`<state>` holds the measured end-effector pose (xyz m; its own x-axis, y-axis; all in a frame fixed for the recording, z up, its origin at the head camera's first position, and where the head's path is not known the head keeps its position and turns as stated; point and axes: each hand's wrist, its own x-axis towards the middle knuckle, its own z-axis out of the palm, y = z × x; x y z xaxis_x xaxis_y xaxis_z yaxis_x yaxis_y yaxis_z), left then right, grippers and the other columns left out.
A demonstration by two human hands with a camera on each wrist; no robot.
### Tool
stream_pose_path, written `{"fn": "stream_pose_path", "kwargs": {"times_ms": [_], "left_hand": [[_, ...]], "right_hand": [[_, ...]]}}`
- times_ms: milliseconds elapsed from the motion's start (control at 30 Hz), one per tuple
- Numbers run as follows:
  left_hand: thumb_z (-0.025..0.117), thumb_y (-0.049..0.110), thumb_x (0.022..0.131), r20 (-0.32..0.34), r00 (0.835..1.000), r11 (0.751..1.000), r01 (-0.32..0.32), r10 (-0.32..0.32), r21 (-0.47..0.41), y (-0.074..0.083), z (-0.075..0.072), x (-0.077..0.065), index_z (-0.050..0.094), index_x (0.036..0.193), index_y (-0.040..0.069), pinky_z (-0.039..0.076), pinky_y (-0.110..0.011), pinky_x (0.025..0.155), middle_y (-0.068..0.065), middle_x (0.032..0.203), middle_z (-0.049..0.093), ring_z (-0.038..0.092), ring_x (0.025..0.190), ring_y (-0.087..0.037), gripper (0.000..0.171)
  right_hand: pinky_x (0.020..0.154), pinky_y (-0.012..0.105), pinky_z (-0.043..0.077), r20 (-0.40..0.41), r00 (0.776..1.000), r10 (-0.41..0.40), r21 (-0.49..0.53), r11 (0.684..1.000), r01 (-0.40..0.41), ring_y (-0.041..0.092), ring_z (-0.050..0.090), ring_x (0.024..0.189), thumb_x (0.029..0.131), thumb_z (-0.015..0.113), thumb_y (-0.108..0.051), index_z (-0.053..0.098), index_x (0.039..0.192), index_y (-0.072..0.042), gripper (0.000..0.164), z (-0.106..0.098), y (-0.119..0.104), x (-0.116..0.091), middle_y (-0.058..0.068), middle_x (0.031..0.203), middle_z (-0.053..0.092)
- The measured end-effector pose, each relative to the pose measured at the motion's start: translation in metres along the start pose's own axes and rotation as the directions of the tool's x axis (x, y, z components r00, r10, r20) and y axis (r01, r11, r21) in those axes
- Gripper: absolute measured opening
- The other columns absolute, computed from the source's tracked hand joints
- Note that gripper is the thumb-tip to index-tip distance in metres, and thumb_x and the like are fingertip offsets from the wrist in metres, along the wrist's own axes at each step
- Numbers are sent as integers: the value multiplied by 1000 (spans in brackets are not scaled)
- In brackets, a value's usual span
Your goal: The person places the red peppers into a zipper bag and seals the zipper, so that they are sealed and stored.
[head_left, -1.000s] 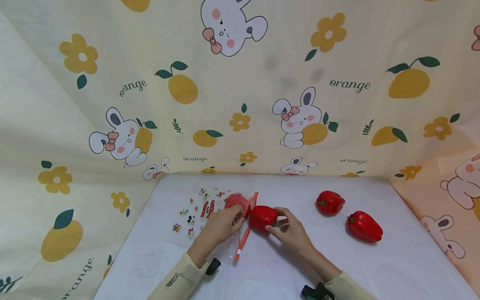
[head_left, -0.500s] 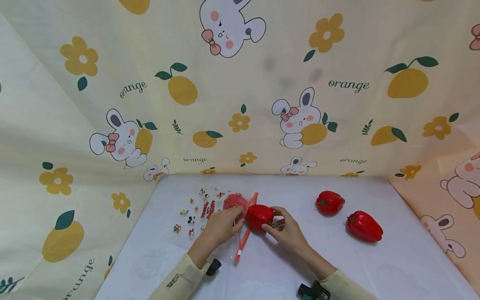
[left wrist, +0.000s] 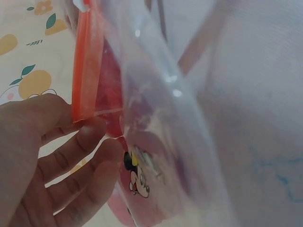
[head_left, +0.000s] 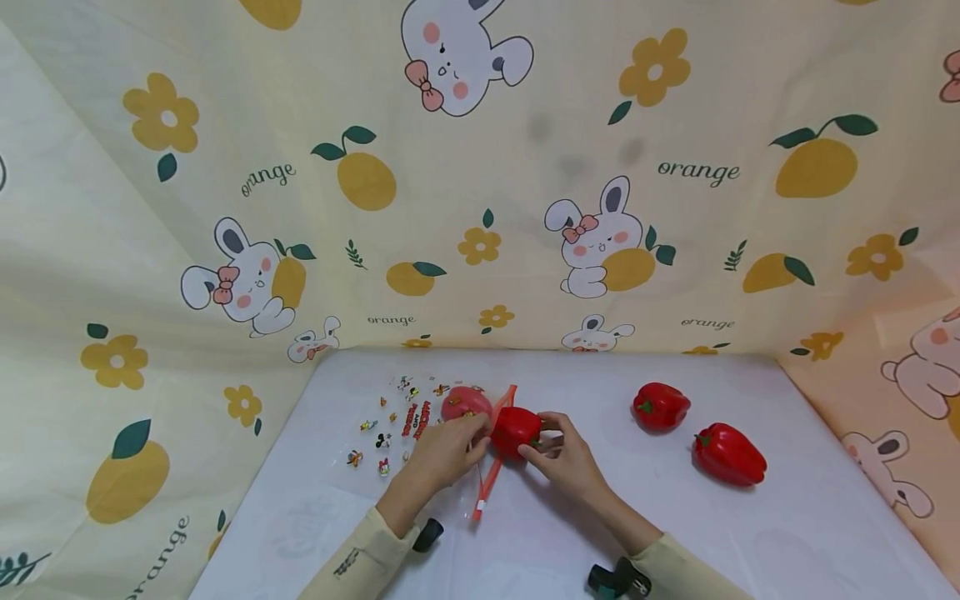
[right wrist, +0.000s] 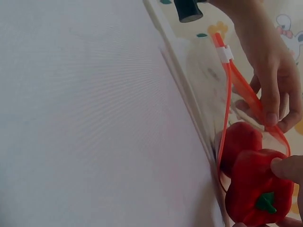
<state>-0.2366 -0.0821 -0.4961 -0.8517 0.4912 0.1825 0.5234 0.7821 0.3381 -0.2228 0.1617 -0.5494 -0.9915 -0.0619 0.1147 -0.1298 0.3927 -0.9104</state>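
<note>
A clear slider zip bag (head_left: 415, 421) with cartoon prints lies left of the middle of the table, its mouth edged by an orange zip strip (left wrist: 86, 61). One red bell pepper (head_left: 462, 402) shows through its plastic. My left hand (head_left: 442, 454) pinches the upper zip edge between thumb and fingers, holding the mouth apart. In my right hand (head_left: 573, 462) is another red bell pepper (head_left: 517, 432), gripped around its green-stemmed end, at the bag's mouth. From the right wrist, this pepper (right wrist: 258, 184) overlaps the one behind it, and a white slider (right wrist: 224, 53) sits near the strip's end.
Two more red bell peppers rest to the right: a rounder one (head_left: 660, 407) farther back and a longer one (head_left: 729, 454) nearer. A white cover lies over the table (head_left: 570, 550). Behind it hangs a printed curtain (head_left: 517, 183).
My right hand has moved slightly left, bringing its pepper closer into the bag's mouth. The pepper inside has shifted a little left. My left hand stays at the zip edge.
</note>
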Motion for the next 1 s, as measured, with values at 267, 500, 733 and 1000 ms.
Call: {"fn": "stream_pose_path", "kwargs": {"times_ms": [267,500,733,1000], "left_hand": [[77,25,100,-2,1000,1000,9,-9,9,1,0,0,67,117,22,45,-20,59,11,86,61,53,72,-6,19],[76,27,101,11,1000,1000,10,-10,-10,1,-1,1,66,115,22,46,-20,58,11,86,61,53,72,-6,18],[76,26,101,17,1000,1000,5,-4,-20,0,-2,1,64,112,25,46,-20,58,12,86,60,53,73,-6,16],[76,27,102,29,999,1000,17,-17,-22,1,-3,2,64,110,27,46,-23,58,13,85,59,54,74,-7,15]], "right_hand": [[82,27,60,-14,1000,-13,35,999,13,23,72,100,91,88,-17,52,145,-5,66,6,-3,5,15,134,66],[84,29,61,-18,998,-55,65,996,56,28,73,103,90,88,-11,52,143,-1,65,13,-4,9,18,131,66],[88,36,62,-22,999,-46,104,993,48,35,73,107,91,87,-11,53,143,0,63,20,-6,12,21,131,66],[88,34,62,-5,1000,-20,113,993,20,30,73,108,91,88,-13,53,144,-5,65,27,-6,17,16,134,66]]}}
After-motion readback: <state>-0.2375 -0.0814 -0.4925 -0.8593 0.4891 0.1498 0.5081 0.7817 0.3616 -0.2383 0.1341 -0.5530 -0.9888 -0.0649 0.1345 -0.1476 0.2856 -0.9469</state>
